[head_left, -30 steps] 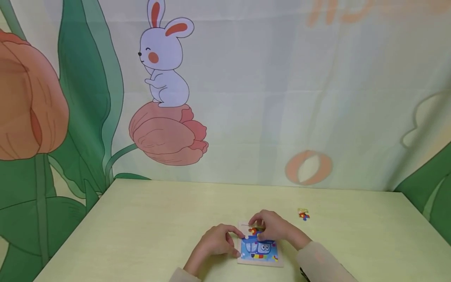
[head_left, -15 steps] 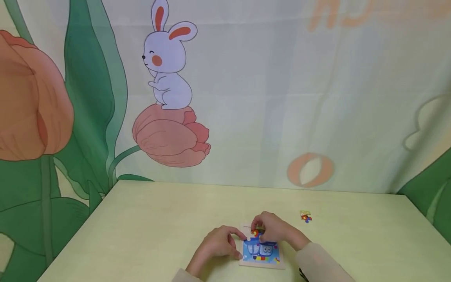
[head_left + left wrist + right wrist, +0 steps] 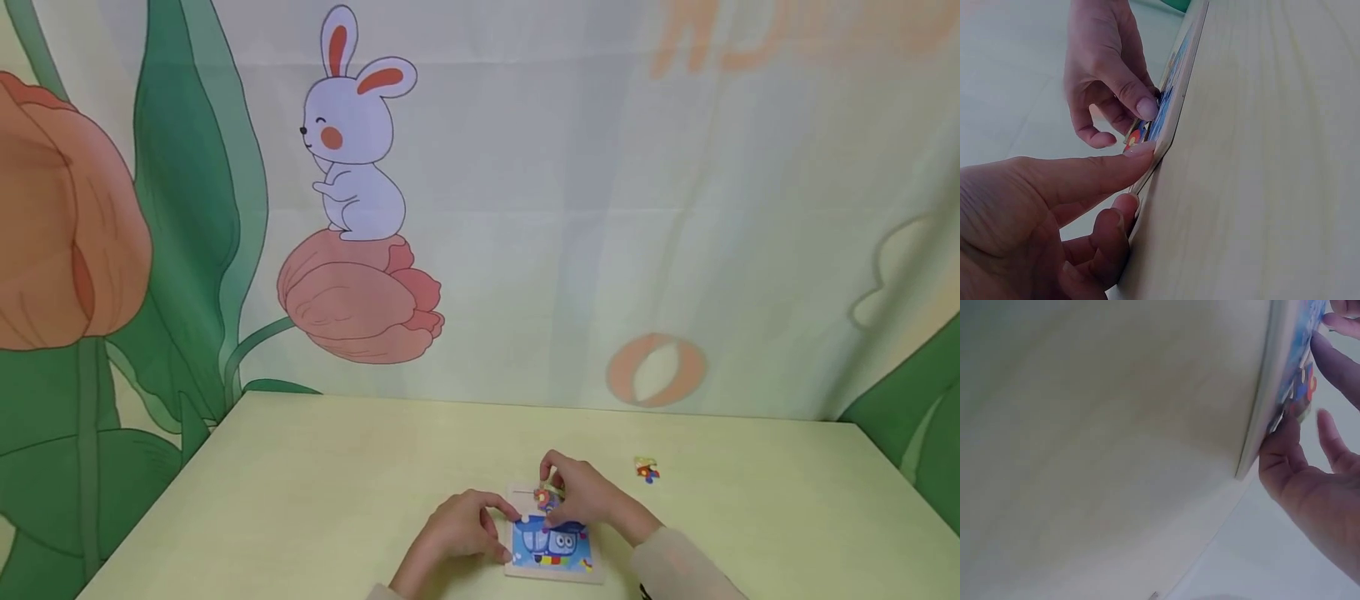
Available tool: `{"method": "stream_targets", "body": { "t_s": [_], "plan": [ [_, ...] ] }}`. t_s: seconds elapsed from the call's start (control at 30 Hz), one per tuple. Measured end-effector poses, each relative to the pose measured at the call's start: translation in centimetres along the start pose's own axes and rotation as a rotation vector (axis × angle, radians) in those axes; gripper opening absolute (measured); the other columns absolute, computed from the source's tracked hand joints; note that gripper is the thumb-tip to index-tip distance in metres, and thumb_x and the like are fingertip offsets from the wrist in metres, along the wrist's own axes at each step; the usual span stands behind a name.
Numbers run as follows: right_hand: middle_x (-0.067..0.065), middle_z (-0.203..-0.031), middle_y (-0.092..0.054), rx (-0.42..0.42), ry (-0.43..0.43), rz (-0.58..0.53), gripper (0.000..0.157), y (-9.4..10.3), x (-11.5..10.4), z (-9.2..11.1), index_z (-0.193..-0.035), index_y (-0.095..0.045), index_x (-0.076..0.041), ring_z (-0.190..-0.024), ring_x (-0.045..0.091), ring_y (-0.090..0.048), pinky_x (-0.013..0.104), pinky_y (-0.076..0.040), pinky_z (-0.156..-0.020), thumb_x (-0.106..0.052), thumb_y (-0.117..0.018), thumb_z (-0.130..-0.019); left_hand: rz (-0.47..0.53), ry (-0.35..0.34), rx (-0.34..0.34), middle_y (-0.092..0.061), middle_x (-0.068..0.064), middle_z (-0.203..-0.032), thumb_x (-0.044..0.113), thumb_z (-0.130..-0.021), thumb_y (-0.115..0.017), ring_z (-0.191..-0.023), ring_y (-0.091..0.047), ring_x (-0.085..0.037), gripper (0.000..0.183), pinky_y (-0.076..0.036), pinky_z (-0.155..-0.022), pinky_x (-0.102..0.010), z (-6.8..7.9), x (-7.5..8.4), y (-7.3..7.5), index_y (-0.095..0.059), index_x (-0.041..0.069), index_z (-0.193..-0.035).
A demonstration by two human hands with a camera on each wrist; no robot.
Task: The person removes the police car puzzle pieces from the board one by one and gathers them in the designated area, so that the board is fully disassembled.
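Observation:
A small jigsaw puzzle board with a pale wooden rim lies near the table's front. Its lower part shows a blue cartoon vehicle with eyes; bare wood shows at the top left. My left hand holds the board's left edge, thumb near the bottom corner and index finger farther up. Over the upper part, my right hand pinches a puzzle piece with red, yellow and blue on it. In the right wrist view this puzzle piece stands tilted against the picture, partly hidden by the fingers.
Another colourful puzzle piece lies on the table behind and right of the board. A printed curtain with a rabbit and tulips hangs along the table's back edge.
My right hand has shifted slightly toward the board's far edge, and the piece it pinches shows more clearly, apart from the blue picture. The left hand keeps its hold. The head view has shifted slightly.

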State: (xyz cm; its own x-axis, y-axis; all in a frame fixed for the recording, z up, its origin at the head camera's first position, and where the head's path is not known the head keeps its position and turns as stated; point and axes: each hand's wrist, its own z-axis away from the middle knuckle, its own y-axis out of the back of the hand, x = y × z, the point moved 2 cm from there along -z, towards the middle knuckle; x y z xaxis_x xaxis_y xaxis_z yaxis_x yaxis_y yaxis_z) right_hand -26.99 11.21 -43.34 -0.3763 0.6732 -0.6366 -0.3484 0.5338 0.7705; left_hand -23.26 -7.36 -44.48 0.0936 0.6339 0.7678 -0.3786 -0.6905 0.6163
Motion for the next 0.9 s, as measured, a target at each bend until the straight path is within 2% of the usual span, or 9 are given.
{"method": "stream_targets", "body": {
  "t_s": [0.1, 0.27, 0.4, 0.53, 0.7, 0.9],
  "plan": [
    [0.003, -0.078, -0.052, 0.005, 0.002, -0.011, 0.042, 0.0, 0.2, 0.2, -0.088, -0.048, -0.009, -0.073, 0.018, -0.046, 0.037, -0.038, -0.068, -0.010, -0.082, -0.063, -0.001, 0.002, 0.002, -0.053, 0.000, -0.062, 0.014, -0.064, -0.082, -0.054, -0.046, -0.016, 0.033, -0.032, -0.052, -0.026, 0.0, 0.0, -0.1, -0.069, 0.019, -0.094],
    [-0.003, -0.079, -0.057, -0.004, 0.021, -0.005, 0.028, 0.0, 0.2, 0.3, -0.082, -0.059, -0.009, -0.074, 0.015, -0.047, 0.035, -0.039, -0.071, -0.008, -0.081, -0.065, 0.006, -0.019, 0.005, -0.053, 0.000, -0.061, 0.013, -0.063, -0.082, -0.053, -0.046, -0.016, 0.034, -0.032, -0.051, -0.026, 0.1, 0.0, -0.2, -0.069, 0.018, -0.093],
    [-0.001, -0.084, -0.060, -0.025, 0.063, -0.027, 0.023, 0.3, 0.5, 0.4, -0.086, -0.064, -0.007, -0.071, 0.015, -0.048, 0.028, -0.042, -0.066, 0.000, -0.075, -0.068, 0.010, -0.033, -0.002, -0.054, 0.001, -0.061, 0.013, -0.063, -0.082, -0.052, -0.046, -0.015, 0.034, -0.033, -0.050, -0.026, 0.0, 0.0, -0.3, -0.069, 0.018, -0.094],
    [0.004, -0.094, -0.062, -0.019, 0.076, -0.104, 0.027, 1.1, 1.2, 0.7, -0.093, -0.064, -0.004, -0.077, 0.017, -0.049, 0.025, -0.042, -0.064, 0.006, -0.069, -0.069, 0.005, -0.037, -0.007, -0.055, 0.001, -0.061, 0.013, -0.063, -0.082, -0.052, -0.047, -0.015, 0.034, -0.033, -0.051, -0.026, 0.0, 0.0, -0.3, -0.069, 0.019, -0.094],
    [0.013, -0.104, -0.061, 0.022, 0.048, -0.235, 0.031, 2.7, 2.6, 1.6, -0.101, -0.062, 0.001, -0.088, 0.022, -0.055, 0.030, -0.045, -0.070, 0.008, -0.066, -0.071, -0.008, -0.027, 0.003, -0.055, 0.001, -0.062, 0.013, -0.062, -0.082, -0.053, -0.047, -0.015, 0.036, -0.033, -0.052, -0.027, 0.0, 0.1, -0.2, -0.069, 0.020, -0.095],
    [0.018, -0.106, -0.060, 0.101, 0.028, -0.233, 0.033, 4.9, 4.9, 3.1, -0.102, -0.059, 0.004, -0.100, 0.034, -0.053, 0.038, -0.045, -0.076, 0.010, -0.066, -0.070, -0.017, -0.018, 0.007, -0.054, 0.001, -0.063, 0.014, -0.063, -0.082, -0.055, -0.047, -0.016, 0.036, -0.033, -0.053, -0.027, 0.1, -0.1, -0.2, -0.069, 0.021, -0.095]
  ]
}}
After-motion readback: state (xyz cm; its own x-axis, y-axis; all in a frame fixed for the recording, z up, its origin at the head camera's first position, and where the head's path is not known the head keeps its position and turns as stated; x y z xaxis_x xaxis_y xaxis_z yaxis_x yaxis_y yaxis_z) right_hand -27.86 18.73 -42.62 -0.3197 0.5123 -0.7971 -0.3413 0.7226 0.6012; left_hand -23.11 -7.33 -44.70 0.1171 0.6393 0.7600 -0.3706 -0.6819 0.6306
